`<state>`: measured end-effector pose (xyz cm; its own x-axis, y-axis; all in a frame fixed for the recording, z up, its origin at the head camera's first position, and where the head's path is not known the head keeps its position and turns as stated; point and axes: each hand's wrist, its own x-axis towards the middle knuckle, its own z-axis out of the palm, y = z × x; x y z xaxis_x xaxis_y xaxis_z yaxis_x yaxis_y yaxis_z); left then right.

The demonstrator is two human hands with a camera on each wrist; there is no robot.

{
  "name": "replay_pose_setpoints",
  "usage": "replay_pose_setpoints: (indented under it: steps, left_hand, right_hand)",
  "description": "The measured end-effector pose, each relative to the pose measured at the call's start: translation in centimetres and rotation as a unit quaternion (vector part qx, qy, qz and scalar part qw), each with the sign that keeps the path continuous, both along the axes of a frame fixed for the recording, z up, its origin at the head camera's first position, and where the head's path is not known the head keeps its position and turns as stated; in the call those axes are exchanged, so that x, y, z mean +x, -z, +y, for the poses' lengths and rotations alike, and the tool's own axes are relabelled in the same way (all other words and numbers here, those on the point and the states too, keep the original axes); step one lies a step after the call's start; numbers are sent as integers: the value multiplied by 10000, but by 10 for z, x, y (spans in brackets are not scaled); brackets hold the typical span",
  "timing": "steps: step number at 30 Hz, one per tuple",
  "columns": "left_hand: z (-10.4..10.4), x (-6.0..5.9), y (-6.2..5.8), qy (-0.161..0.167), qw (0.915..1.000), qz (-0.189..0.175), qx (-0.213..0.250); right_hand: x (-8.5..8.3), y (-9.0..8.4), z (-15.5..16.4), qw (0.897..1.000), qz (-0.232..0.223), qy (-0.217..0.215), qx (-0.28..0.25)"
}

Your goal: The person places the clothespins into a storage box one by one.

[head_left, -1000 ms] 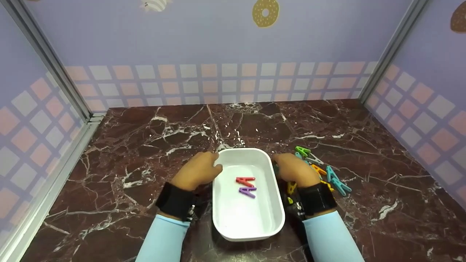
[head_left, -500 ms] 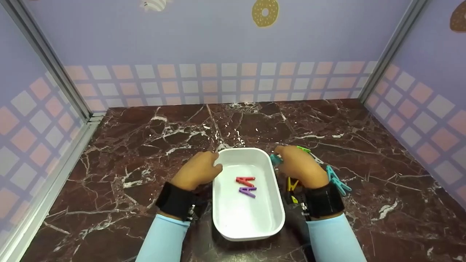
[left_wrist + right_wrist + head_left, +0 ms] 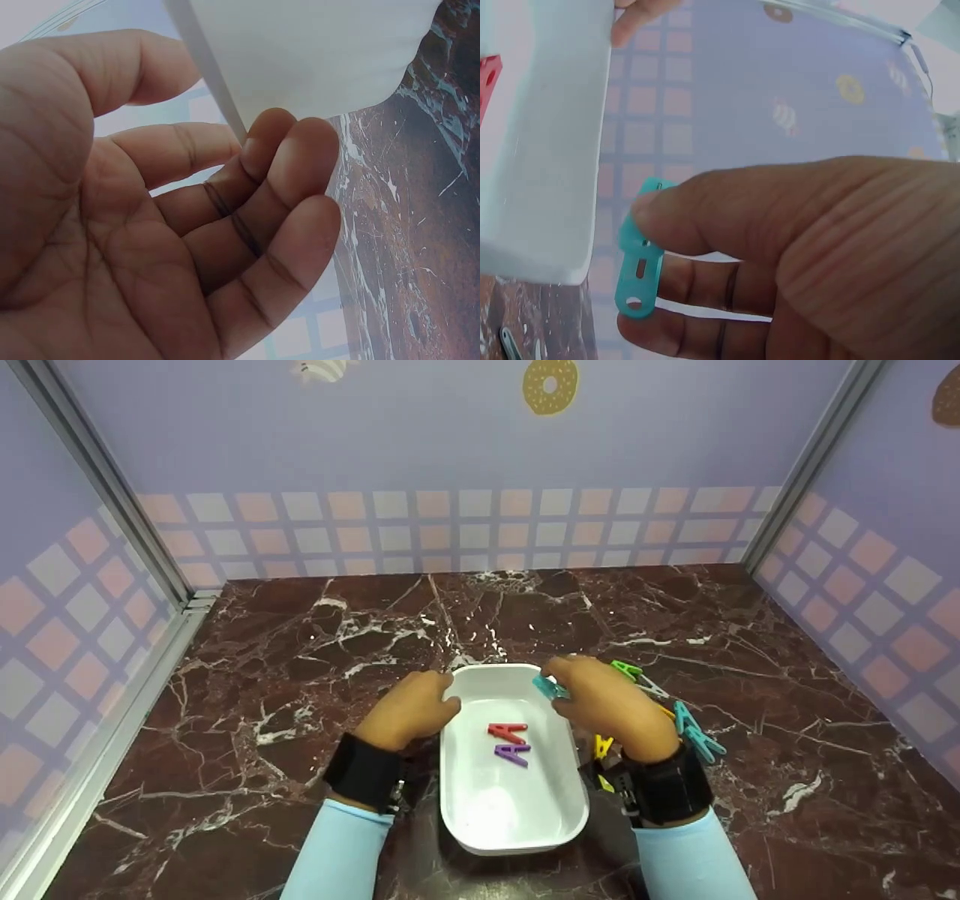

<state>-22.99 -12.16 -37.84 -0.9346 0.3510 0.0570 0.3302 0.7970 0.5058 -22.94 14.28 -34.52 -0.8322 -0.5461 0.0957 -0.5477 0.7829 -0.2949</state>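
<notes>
A white rectangular tray stands in front of me in the head view. On its floor lie a red clothespin and a purple clothespin. My left hand grips the tray's left rim, the thumb over the edge and curled fingers against the outer wall. Between thumb and fingers, my right hand pinches a teal clothespin, held at the tray's far right corner. In the head view this clothespin overlaps the tray's inside. The right hand hides part of the pile beside the tray.
Right of the tray lie several loose clothespins: a green one, a grey one, teal ones and a yellow one. The dark marble tabletop is bounded by patterned walls at the back and sides.
My right hand has picked the teal clothespin from the pile and carried it up and left to the tray's rim. The left hand and the tray have stayed in place.
</notes>
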Motion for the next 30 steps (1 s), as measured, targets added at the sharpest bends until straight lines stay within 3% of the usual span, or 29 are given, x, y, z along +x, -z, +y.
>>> replay_pose_setpoints:
  steps: [15,24,30]
  left_hand:
    - [0,-1,0,-44,10000,-8,48]
    - [-1,-2,2,-86,9998,-165,33]
    - [-1,-2,1,-16,10000,-3,-20]
  right_hand:
    - [11,5,-30,9985,18,-398,377]
    - [12,21,-49,9954,3,-613,743]
    - [15,28,-60,9929,112,-863,816]
